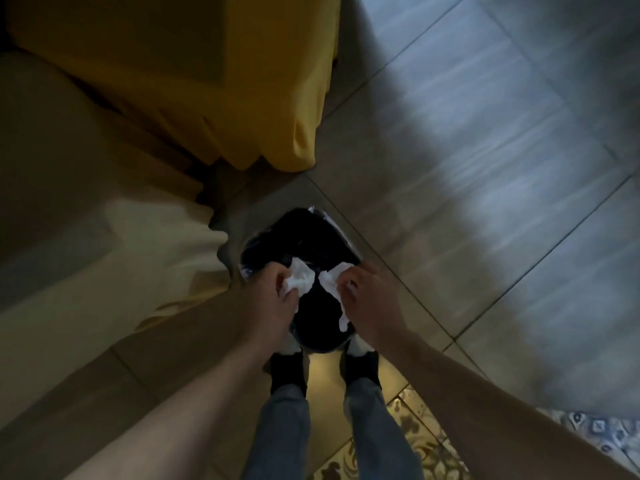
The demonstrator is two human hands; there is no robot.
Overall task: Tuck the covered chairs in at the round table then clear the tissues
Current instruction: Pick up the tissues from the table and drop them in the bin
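I look straight down at a small bin [304, 233] lined with a black bag, standing on the floor in front of my feet. My left hand [273, 299] grips a crumpled white tissue [300, 277] above the bin's left side. My right hand [372, 299] pinches another white tissue [334, 285] that hangs down over the bin's right side. Both hands hover over the dark opening, a short gap apart. To the upper left stands a chair under a yellow cover [207, 81].
A pale cream cloth [114, 265] drapes to the floor on the left, touching the bin's edge. Grey floor tiles [485, 168] spread to the right. Patterned tiles [415, 438] lie by my feet, which stand right behind the bin.
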